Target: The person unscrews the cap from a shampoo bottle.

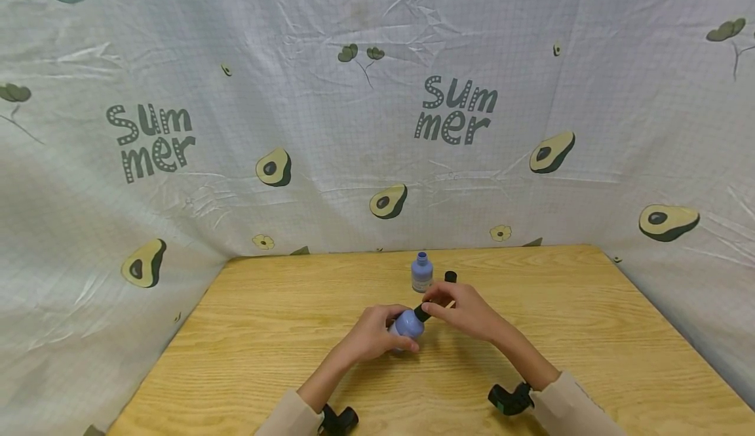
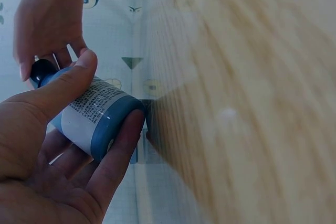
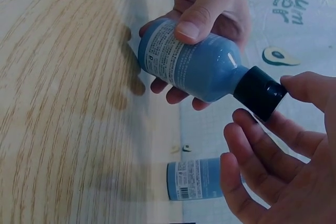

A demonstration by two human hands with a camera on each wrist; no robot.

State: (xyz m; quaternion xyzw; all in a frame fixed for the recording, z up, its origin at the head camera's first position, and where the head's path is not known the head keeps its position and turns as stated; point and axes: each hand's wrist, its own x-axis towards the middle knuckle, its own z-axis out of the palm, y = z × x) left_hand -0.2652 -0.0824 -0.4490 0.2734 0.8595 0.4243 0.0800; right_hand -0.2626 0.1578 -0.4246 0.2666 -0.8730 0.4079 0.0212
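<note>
My left hand (image 1: 374, 335) grips a blue-violet bottle (image 1: 409, 324) around its body, tilted with its neck up toward the right. On the bottle's neck sits a black cap (image 3: 260, 93), which my right hand (image 1: 463, 309) pinches between thumb and fingers. In the right wrist view, the left thumb lies across the bottle's printed white label (image 3: 164, 51). A second blue bottle (image 1: 421, 272) stands upright just behind the hands, its mouth uncapped. Right of it is a black cylinder (image 1: 451, 277) like a cap, its lower part hidden by my right hand.
The wooden table (image 1: 283, 331) runs back to a white curtain (image 1: 330, 115) printed with avocados and lettering. Curtain also hangs along both sides. A black strap-on device (image 1: 512, 399) sits at the right wrist, another (image 1: 339, 420) at the left.
</note>
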